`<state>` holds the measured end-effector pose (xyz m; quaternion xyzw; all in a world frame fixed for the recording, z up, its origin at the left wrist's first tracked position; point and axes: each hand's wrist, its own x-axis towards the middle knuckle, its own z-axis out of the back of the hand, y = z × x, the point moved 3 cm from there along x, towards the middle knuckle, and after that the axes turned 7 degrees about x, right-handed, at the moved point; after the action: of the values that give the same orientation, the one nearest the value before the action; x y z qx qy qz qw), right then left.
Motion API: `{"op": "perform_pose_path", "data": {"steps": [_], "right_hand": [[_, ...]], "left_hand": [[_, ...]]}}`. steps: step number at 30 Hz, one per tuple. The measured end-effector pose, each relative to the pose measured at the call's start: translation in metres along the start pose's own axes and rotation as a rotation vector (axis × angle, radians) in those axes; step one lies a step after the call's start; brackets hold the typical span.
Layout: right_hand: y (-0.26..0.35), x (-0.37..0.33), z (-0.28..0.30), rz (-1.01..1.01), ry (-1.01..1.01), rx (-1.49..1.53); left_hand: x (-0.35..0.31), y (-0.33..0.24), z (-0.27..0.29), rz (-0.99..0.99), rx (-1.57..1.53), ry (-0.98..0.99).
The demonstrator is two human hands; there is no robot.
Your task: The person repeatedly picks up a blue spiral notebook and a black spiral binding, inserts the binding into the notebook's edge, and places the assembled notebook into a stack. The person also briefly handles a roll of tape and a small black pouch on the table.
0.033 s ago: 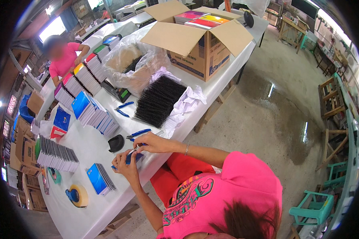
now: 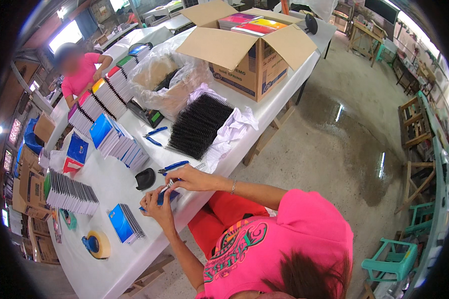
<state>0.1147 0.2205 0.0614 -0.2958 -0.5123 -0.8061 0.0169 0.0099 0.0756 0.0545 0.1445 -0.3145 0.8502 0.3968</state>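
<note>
My left hand holds a small blue notebook just above the white table. My right hand pinches a thin wire coil at the notebook's top edge. Blue-handled pliers lie just beyond my right hand, and a small black object sits beside them. A pile of black spiral coils rests on white paper further along the table.
A short stack of blue notebooks and a yellow tape roll lie to my left. Rows of notebooks, a clear plastic bag and an open cardboard box fill the far table. Another person in pink works there.
</note>
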Motion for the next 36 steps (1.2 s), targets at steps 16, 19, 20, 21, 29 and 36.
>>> {"op": "perform_pose_path", "data": {"steps": [16, 19, 20, 21, 29, 36], "right_hand": [[0.012, 0.014, -0.009, 0.049, 0.057, -0.392], [0.012, 0.018, -0.011, 0.079, 0.013, -0.363], [0.014, 0.018, -0.01, 0.057, 0.021, -0.38], [0.012, 0.019, -0.01, 0.053, 0.044, -0.382], [-0.025, 0.038, 0.001, -0.119, 0.313, -0.087], [-0.061, 0.041, -0.005, -0.182, 0.225, -0.564]], "left_hand": [[-0.007, 0.005, 0.003, 0.049, -0.026, 0.016], [-0.006, 0.018, 0.009, 0.096, -0.226, -0.099], [-0.006, 0.024, 0.011, 0.107, -0.325, -0.159], [-0.005, 0.028, 0.013, 0.124, -0.315, -0.174], [-0.012, 0.056, 0.014, 0.215, -0.4, -0.056], [-0.017, 0.075, 0.04, 0.247, -0.4, -0.046]]}}
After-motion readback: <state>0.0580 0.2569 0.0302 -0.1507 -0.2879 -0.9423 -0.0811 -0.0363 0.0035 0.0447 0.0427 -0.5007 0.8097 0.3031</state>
